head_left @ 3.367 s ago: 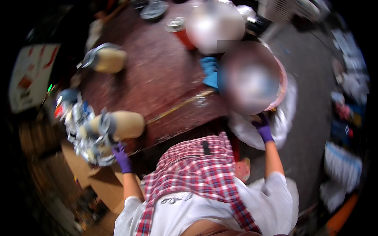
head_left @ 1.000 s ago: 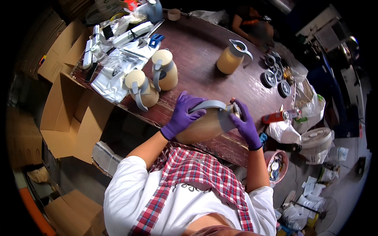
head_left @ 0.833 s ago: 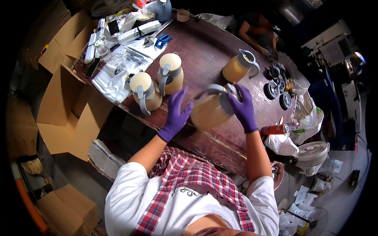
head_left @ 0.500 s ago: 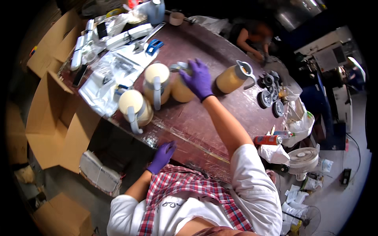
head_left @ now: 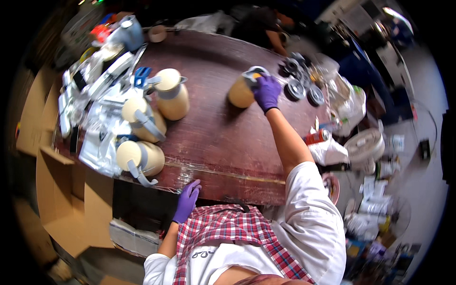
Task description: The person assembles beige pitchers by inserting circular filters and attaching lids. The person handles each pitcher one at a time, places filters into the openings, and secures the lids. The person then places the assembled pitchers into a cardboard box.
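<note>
My purple-gloved right hand [head_left: 267, 92] is closed at the handle side of a cream jug [head_left: 240, 93]. That jug has a grey rim, no lid on top, and something yellow at its mouth. My left hand [head_left: 187, 202], gloved alike, rests by the table's front edge with its fingers stretched out and holds nothing. To the left stand three cream jugs with lids on and grey handles: a far one [head_left: 175, 104], a middle one [head_left: 156, 128] and a near one [head_left: 154, 159]. Beyond my right hand lie several round dark-grey lids [head_left: 295, 89].
Plastic bags and wrapped white parts [head_left: 107, 118] cover the table's left side, with a blue clip [head_left: 141, 77] among them. Open cardboard boxes [head_left: 66, 199] stand on the left. A spray can [head_left: 317, 137] and a fan [head_left: 364, 145] are at right. Across the table is another person [head_left: 261, 28].
My right hand has left the lidded jug on the left and moved right to the lidless jug. The view has shifted; my left hand stays by the table edge.
</note>
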Motion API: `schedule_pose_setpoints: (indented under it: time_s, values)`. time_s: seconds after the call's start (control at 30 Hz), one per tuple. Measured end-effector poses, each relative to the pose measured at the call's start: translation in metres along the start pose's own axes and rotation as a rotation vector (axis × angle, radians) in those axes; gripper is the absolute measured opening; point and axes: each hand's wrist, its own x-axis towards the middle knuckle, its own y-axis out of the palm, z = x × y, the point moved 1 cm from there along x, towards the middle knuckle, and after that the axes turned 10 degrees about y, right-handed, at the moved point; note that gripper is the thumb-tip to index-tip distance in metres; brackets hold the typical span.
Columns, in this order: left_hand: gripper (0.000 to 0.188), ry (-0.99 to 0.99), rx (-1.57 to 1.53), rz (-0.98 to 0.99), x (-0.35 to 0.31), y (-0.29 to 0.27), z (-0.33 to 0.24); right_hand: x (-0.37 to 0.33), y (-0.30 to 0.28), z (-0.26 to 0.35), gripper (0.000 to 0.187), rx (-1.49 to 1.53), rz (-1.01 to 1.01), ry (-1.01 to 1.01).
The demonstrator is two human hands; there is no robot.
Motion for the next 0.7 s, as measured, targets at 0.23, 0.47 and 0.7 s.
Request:
schedule_pose_setpoints:
  time_s: [0.23,0.47,0.7]
  values:
    - [0.044,0.45,0.198,-0.021,0.094,0.057,-0.047,-0.151,-0.122,-0.035,0.038,0.262,0.278,-0.387]
    - [0.054,0.747,0.649,0.5,0.145,0.134,-0.088,-0.287,-0.207,-0.084,0.039,0.625,0.06,-0.246]
    - [0.048,0.51,0.635,0.318,0.096,0.176,-0.031,-0.549,-0.22,-0.294,0.029,1.023,-0.081,1.009]
